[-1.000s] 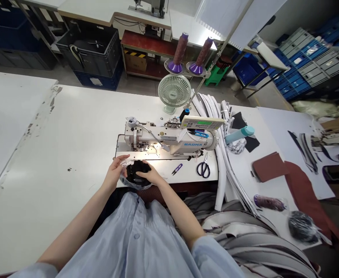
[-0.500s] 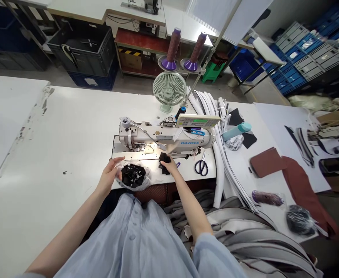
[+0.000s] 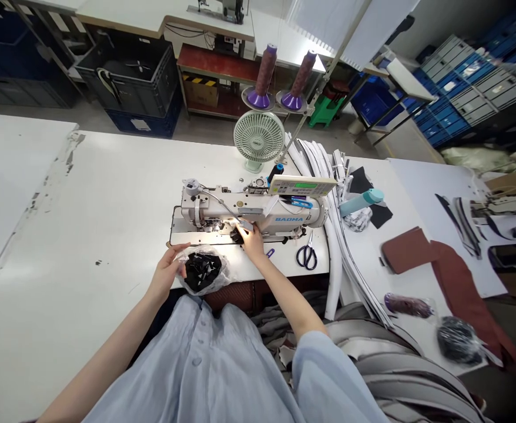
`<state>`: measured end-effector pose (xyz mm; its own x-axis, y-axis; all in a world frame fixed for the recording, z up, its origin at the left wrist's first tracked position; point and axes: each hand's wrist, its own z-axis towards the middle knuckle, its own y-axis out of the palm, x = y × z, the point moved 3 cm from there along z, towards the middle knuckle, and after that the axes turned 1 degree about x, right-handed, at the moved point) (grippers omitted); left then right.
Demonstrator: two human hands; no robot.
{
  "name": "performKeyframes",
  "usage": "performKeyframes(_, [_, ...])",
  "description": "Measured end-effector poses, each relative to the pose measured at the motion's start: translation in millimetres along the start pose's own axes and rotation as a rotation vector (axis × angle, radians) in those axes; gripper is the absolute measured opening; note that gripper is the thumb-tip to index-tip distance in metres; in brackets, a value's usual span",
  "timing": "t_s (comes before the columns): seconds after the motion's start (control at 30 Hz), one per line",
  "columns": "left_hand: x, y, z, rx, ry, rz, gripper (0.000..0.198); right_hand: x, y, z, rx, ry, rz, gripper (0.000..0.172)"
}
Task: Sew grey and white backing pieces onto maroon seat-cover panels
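Head view: black pieces (image 3: 237, 237) sit just left of the right hand (image 3: 253, 243), its fingertips closed on them at the front of the sewing machine (image 3: 291, 223). Nearer the person, the left hand (image 3: 168, 264) touches the left rim of a bag (image 3: 223, 275); whether it grips, I can't tell. Scissors (image 3: 306, 257) lie rightward.

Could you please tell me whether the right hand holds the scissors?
No, the right hand holds black pieces, apart from the scissors.

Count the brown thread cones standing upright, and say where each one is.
2: the left cone and the right cone stand side by side, above the fan in the picture. Others may be hidden.
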<state>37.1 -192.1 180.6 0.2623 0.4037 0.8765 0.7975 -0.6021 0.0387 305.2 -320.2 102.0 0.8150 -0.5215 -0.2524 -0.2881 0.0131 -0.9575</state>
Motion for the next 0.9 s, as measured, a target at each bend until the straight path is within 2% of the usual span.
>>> performKeyframes(0.17, [3,2.4,1,-0.018,-0.014,0.008,0.053,1,6,-40,0.102,0.158,-0.041,0.070])
performKeyframes(0.3, [3,4.3,1,-0.021,-0.016,0.010,0.053,10,24,-65,0.168,0.341,0.173,0.073])
performKeyframes(0.4, [3,5.6,0,-0.021,-0.019,0.015,0.055,8,40,-57,0.162,0.362,0.328,0.072])
performKeyframes(0.53, [3,7.0,-2,-0.017,-0.008,0.019,0.054,6,45,-29,0.194,0.353,0.355,0.061])
performKeyframes(0.63, [3,6.5,-3,-0.026,0.004,0.023,0.055,9,38,-24,0.214,0.338,0.377,0.057])
performKeyframes(0.73, [4,4.3,-4,-0.043,0.017,0.030,0.054,4,19,-43,0.228,0.324,0.397,0.060])
performKeyframes(0.83, [7,2.3,-7,-0.055,0.030,0.024,0.050,-24,-12,-75,0.296,0.275,0.473,0.058])
performKeyframes(0.9, [10,3.2,-9,-0.080,0.038,0.021,0.046,-58,-37,-93,0.395,0.114,0.567,0.048])
